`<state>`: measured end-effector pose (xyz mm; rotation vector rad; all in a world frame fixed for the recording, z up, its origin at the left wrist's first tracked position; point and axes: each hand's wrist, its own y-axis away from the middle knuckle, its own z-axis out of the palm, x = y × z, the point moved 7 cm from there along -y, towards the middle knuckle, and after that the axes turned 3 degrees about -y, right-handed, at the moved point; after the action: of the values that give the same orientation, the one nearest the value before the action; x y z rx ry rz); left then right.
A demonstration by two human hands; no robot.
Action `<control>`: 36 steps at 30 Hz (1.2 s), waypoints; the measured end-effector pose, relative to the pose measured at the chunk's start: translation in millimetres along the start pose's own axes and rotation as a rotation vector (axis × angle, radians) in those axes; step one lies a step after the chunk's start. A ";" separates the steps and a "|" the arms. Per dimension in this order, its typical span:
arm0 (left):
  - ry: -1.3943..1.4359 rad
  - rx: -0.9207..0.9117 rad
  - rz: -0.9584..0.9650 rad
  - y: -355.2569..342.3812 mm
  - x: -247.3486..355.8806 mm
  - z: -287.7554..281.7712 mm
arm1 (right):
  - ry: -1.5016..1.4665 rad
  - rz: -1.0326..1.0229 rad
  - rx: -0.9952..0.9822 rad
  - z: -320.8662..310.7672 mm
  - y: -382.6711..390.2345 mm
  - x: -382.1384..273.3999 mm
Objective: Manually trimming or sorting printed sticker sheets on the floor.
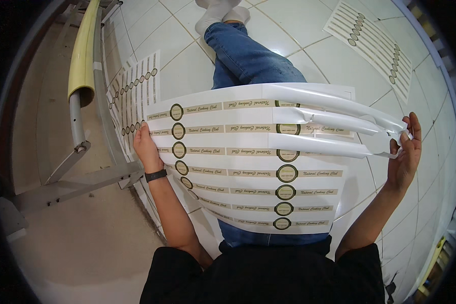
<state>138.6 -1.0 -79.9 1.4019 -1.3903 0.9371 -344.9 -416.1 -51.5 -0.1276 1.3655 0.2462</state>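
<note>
A large white sheet (248, 182) printed with rows of beige label strips and round green-edged emblems lies across my lap and thighs. My left hand (148, 147) grips its left edge between thumb and fingers, with a dark band on the wrist. At the right, my right hand (405, 152) holds the ends of several white strips (323, 144) peeled up along the sheet's top rows; they curl and crumple near my fingers. Some labels under these strips are hidden.
Printed sheets lie on the white tiled floor (172, 66) at left (131, 91) and upper right (367, 45). My jeans-clad legs (253, 55) are crossed ahead. A grey metal frame (61, 180) with a yellow tube (83, 50) stands at the left.
</note>
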 end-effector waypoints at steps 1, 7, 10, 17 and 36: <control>-0.026 0.004 0.000 0.6 2.1 -1.2 | -0.012 -0.014 0.001 -1.3 -1.2 -0.3; -0.014 0.011 0.020 0.3 7.3 -5.3 | -0.034 -0.022 -0.004 -10.9 -4.5 0.2; -0.021 0.033 0.006 -1.7 4.8 -8.6 | -0.033 -0.022 0.009 -16.3 -6.8 0.1; -0.030 0.043 0.018 -2.1 3.3 -18.0 | -0.044 -0.012 0.006 -33.8 -13.3 1.0; -0.071 0.052 0.029 -7.2 -1.0 -31.9 | 0.022 -0.048 0.007 -69.6 -26.3 -4.8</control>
<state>148.4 29.3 -72.3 1.4701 -1.4512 0.9568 -405.4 -458.2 -62.3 -0.1573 1.3835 0.2001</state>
